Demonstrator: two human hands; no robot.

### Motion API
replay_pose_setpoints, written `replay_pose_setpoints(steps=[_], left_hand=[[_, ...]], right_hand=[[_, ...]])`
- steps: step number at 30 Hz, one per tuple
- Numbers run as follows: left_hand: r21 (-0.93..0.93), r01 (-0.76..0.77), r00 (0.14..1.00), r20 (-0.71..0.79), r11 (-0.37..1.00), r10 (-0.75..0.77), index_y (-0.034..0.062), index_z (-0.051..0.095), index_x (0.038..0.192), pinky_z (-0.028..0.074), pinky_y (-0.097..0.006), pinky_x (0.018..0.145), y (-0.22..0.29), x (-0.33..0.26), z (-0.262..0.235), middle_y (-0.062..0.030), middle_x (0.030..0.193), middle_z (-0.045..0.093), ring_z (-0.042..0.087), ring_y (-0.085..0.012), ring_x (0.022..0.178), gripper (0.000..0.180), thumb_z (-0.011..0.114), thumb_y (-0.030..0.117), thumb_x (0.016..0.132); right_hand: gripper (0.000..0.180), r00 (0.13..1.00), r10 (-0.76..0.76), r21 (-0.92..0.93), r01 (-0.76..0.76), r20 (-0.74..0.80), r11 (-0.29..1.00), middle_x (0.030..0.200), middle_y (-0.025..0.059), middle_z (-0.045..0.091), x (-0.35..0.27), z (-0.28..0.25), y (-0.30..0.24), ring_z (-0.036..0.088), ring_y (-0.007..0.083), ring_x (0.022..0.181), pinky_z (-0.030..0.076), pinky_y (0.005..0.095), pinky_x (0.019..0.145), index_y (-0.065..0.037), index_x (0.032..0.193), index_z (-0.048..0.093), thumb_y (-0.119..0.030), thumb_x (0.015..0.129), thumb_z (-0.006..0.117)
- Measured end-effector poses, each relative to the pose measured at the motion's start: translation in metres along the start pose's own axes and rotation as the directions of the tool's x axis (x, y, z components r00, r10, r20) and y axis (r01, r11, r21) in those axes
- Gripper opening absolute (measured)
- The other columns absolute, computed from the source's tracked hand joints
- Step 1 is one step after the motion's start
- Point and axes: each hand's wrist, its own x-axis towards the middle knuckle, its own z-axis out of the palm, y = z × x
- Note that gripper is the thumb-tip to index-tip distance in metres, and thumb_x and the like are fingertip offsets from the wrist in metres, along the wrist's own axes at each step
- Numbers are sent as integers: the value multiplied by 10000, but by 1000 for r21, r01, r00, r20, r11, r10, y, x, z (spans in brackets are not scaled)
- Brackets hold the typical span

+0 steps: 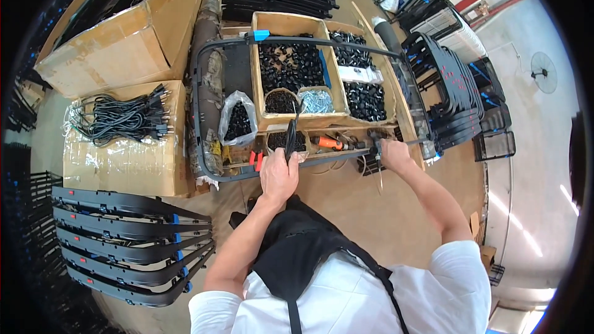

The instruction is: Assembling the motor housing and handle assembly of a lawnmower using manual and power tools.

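Note:
My left hand (279, 176) is closed around a slim, dark, cord-like bundle (292, 137) that points up and away from me. That hand is over the near side of a large black rounded frame (238, 176), which lies across the workbench around the parts trays. My right hand (396, 154) is closed at the frame's near right part, beside a dark tool-like thing (375, 136); what its fingers hold is partly hidden. Between the hands lies an orange and black power tool (331, 143). A small tub of black parts (286, 142) is just behind my left hand.
A wooden tray (255, 62) holds black fittings and silvery screws (316, 101). Beside it sits a plastic bag of black parts (239, 120). Coiled power cords (124, 114) lie on a carton at left; black frames (124, 241) are stacked below it, others (448, 86) at right.

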Motion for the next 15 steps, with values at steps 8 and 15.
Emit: replay_pose_setpoints(steps=[8, 15], left_hand=[[-14, -7, 999, 54, 1000, 8, 17, 585, 917, 455, -540, 792, 0, -8, -3, -237, 836, 671, 634, -454, 816, 307, 628, 298, 1032], [-34, 18, 998, 59, 999, -16, 12, 586, 947, 458, -552, 780, 5, -1, -7, -239, 825, 671, 637, -463, 826, 297, 618, 291, 1042]], right_hand=[[238, 992, -103, 141, 113, -77, 984, 939, 106, 779, -3, -5, -9, 787, 286, 880, 629, 446, 726, -63, 1046, 719, -222, 881, 657], [296, 991, -113, 292, 131, -78, 947, 928, 193, 747, -1, 8, -12, 740, 421, 919, 594, 509, 820, -26, 1108, 586, -286, 972, 627]])
